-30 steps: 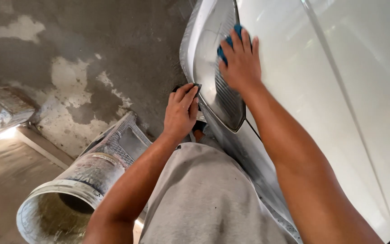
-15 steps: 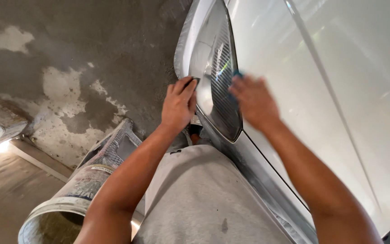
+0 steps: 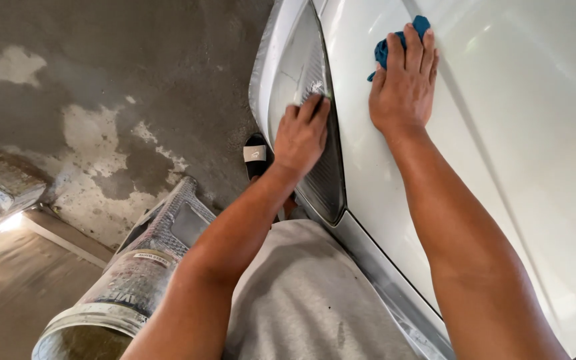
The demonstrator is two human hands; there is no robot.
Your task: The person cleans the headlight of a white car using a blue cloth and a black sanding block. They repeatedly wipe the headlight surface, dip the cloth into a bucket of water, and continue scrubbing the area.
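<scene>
Your blue cloth (image 3: 395,48) sits bunched under your right hand (image 3: 403,83), which presses it flat-fingered against the white car panel (image 3: 501,153), just right of the headlight (image 3: 301,73). Your left hand (image 3: 301,133) rests on the headlight lens with fingers loosely spread, holding nothing that shows. Below it your sandalled foot (image 3: 256,155) stands on the patchy concrete floor (image 3: 101,100). A dusty bucket (image 3: 135,273) stands beside your left forearm, near your grey shorts (image 3: 308,300).
</scene>
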